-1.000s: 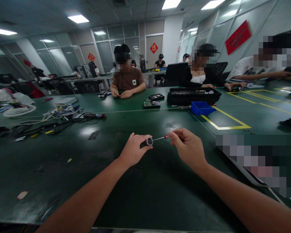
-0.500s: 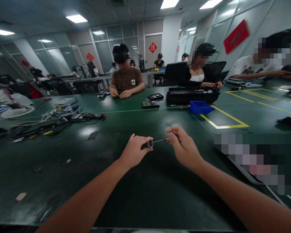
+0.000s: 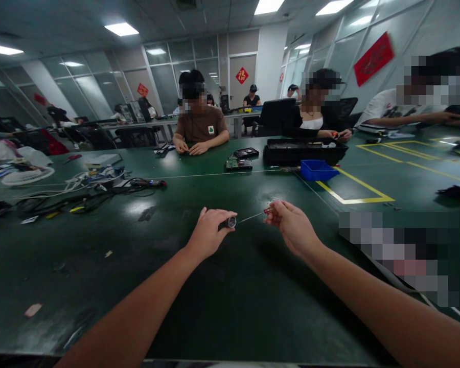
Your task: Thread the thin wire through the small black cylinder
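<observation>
My left hand [image 3: 211, 231] is closed round a small dark cylinder [image 3: 231, 222] with a silver rim, its round end turned toward the right. Between thumb and fingers of my right hand [image 3: 289, 225] is a screwdriver [image 3: 253, 217] with a red handle and a thin metal shaft. The shaft points left and down, its tip close by the cylinder's rim; whether the two touch I cannot tell. Most of the cylinder's body is hidden by my left fingers, and much of the handle by my right. Both hands are above the green table [image 3: 230, 306].
Cables [image 3: 99, 197] lie tangled at the left. Hard drives [image 3: 239, 164], a blue bin [image 3: 318, 169] and a long black case [image 3: 304, 152] stand farther back. A co-worker in a brown shirt [image 3: 201, 125] sits opposite. Small screws [image 3: 391, 206] lie at the right.
The cylinder has shifted slightly left and up in my left hand. My right hand has raised the screwdriver's handle, so the shaft slants more, and its tip has drawn back to beside the rim.
</observation>
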Demonstrator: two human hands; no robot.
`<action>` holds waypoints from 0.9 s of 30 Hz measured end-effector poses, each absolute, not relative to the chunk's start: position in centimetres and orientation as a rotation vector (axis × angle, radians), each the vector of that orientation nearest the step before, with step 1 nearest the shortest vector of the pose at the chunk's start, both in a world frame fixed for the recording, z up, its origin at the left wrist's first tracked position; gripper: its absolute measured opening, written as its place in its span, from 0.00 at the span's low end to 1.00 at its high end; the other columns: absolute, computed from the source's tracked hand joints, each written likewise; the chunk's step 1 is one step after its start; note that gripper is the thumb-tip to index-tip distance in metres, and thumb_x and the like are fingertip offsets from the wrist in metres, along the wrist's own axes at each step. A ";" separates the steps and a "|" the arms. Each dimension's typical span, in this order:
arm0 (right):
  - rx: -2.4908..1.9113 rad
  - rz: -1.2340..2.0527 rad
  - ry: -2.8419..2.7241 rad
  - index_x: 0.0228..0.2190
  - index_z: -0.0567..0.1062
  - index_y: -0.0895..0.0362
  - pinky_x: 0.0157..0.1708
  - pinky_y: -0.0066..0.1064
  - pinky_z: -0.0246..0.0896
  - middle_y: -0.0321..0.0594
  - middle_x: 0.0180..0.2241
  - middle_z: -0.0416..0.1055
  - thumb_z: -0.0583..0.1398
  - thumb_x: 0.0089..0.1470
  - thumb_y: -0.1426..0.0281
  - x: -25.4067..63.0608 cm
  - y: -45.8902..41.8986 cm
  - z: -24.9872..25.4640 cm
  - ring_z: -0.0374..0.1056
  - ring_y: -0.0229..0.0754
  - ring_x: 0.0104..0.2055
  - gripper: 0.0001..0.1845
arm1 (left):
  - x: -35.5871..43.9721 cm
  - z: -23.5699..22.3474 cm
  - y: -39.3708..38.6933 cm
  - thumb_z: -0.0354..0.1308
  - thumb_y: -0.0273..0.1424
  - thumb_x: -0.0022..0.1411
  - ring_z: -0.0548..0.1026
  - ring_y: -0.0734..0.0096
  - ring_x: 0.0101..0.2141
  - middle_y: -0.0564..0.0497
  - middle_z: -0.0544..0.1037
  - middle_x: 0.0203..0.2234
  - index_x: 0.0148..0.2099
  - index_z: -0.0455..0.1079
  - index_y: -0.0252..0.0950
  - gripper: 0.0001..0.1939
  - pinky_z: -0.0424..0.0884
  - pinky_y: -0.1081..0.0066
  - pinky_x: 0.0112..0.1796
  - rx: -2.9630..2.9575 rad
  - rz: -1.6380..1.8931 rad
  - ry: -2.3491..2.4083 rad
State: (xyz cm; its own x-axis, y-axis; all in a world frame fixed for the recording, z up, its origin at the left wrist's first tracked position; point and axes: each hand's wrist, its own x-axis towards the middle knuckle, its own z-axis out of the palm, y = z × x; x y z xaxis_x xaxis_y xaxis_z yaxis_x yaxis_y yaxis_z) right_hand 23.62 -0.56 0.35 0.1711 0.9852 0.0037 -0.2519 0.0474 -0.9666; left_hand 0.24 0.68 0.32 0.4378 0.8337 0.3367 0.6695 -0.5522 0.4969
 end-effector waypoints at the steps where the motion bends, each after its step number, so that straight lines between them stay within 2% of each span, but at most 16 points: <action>1: -1.081 1.144 -0.953 0.31 0.74 0.55 0.32 0.34 0.68 0.36 0.26 0.71 0.60 0.59 0.60 23.6 -0.6 0.4 0.68 0.39 0.28 0.12 | 0.2 0.3 0.7 0.62 0.28 0.64 0.70 0.61 0.55 0.53 0.76 0.52 0.55 0.71 0.48 0.18 0.45 0.40 0.64 2.415 0.808 1.297; 6: -1.135 0.940 -1.212 0.37 0.73 0.55 0.38 0.38 0.70 0.40 0.34 0.75 0.58 0.62 0.57 23.3 -1.4 0.7 0.72 0.42 0.34 0.14 | 0.4 0.4 0.5 0.62 0.28 0.64 0.70 0.60 0.55 0.52 0.77 0.52 0.55 0.72 0.47 0.18 0.46 0.39 0.64 2.409 0.803 1.315; 11: -1.185 0.810 -1.370 0.40 0.73 0.54 0.39 0.40 0.70 0.40 0.35 0.76 0.56 0.64 0.58 23.0 -2.1 0.9 0.73 0.43 0.35 0.13 | 0.5 0.6 0.3 0.62 0.28 0.64 0.71 0.60 0.54 0.52 0.77 0.51 0.56 0.71 0.48 0.19 0.47 0.39 0.64 2.422 0.834 1.322; 17: -1.141 0.859 -1.384 0.40 0.72 0.55 0.41 0.41 0.70 0.41 0.35 0.77 0.57 0.63 0.59 22.7 -2.3 0.9 0.75 0.44 0.36 0.12 | 0.5 0.6 0.3 0.62 0.25 0.63 0.71 0.61 0.53 0.53 0.77 0.50 0.56 0.72 0.49 0.20 0.47 0.40 0.64 2.445 0.844 1.338; 22: -1.067 1.052 -1.253 0.38 0.74 0.56 0.40 0.41 0.71 0.41 0.35 0.77 0.61 0.59 0.59 22.5 -2.1 0.7 0.74 0.44 0.36 0.13 | 0.5 0.6 0.5 0.63 0.26 0.63 0.71 0.61 0.53 0.53 0.77 0.49 0.55 0.72 0.49 0.20 0.48 0.40 0.63 2.423 0.872 1.349; 27: -1.096 0.974 -1.302 0.39 0.75 0.55 0.41 0.40 0.70 0.41 0.35 0.76 0.59 0.61 0.58 22.6 -2.2 0.6 0.73 0.43 0.36 0.13 | 0.5 0.5 0.5 0.64 0.27 0.62 0.71 0.61 0.54 0.52 0.77 0.50 0.55 0.72 0.48 0.19 0.47 0.41 0.64 2.368 0.895 1.348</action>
State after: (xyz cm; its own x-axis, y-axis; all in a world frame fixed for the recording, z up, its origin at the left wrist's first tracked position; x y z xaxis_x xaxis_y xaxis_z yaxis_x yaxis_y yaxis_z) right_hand 22.58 -2.25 0.60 0.0505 0.9717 0.2308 0.0527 0.2282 -0.9722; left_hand 0.51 0.50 0.46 0.3755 0.8459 0.3787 0.6772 -0.5294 0.5111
